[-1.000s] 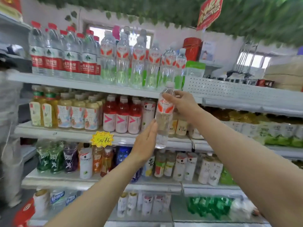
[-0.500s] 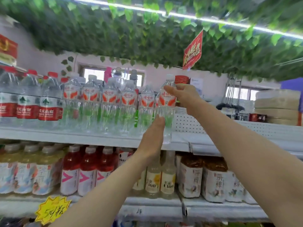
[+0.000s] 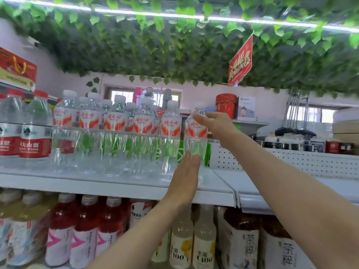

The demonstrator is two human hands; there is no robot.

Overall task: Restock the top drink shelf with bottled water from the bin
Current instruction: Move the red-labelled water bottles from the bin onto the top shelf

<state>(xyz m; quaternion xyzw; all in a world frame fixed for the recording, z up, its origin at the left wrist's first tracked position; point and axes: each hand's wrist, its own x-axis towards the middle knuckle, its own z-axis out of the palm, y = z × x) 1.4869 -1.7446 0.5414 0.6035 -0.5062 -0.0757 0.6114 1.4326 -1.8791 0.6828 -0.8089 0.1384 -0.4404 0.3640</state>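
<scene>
A clear water bottle (image 3: 195,131) with a red-and-white label and white cap stands at the right end of the row of matching water bottles (image 3: 114,129) on the white top shelf (image 3: 116,183). My right hand (image 3: 215,124) holds it at the shoulder just under the cap, thumb across the front. My left hand (image 3: 186,175) is flat with straight fingers, its fingertips touching the bottle's lower body. The bin is out of view.
Red-capped water bottles (image 3: 35,133) fill the shelf's left end. A white perforated panel (image 3: 281,162) and a green box stand right of the row. Red and yellow drinks (image 3: 85,230) line the shelf below. Leafy vines and a red sign (image 3: 240,61) hang overhead.
Both hands lifted the bottle from mid-shelf height up to the top shelf and set it at the right end of the row. The view tilted upward.
</scene>
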